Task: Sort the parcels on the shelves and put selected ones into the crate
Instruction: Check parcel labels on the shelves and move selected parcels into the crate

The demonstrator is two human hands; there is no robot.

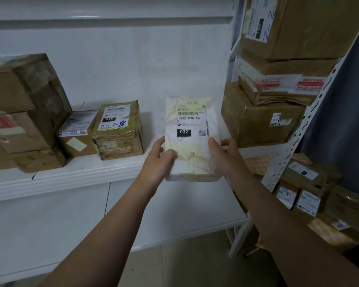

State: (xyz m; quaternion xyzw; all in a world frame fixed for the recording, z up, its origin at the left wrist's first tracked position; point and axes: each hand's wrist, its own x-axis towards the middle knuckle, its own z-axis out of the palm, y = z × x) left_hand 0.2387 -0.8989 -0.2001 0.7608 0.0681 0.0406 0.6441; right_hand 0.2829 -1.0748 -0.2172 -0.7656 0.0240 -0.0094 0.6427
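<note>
Cardboard dominates. On the metal rack (298,129), upper right of the frame, stand four stacked cartons (263,121). On the white shelf (71,177), at left, is a pile of seemingly three large cartons (23,96) with two small cartons (118,129) just beside it. At lower right lie several small parcels (307,201), too blurred to count. One pale wrapped parcel (192,139), labelled 032, is held upright at centre, over the shelf edge. The left grip (161,160) and right grip (222,156) clasp its lower sides. It is probably light and fairly stiff, with slippery film, so it is best held by opposite edges. No crate is visible.
</note>
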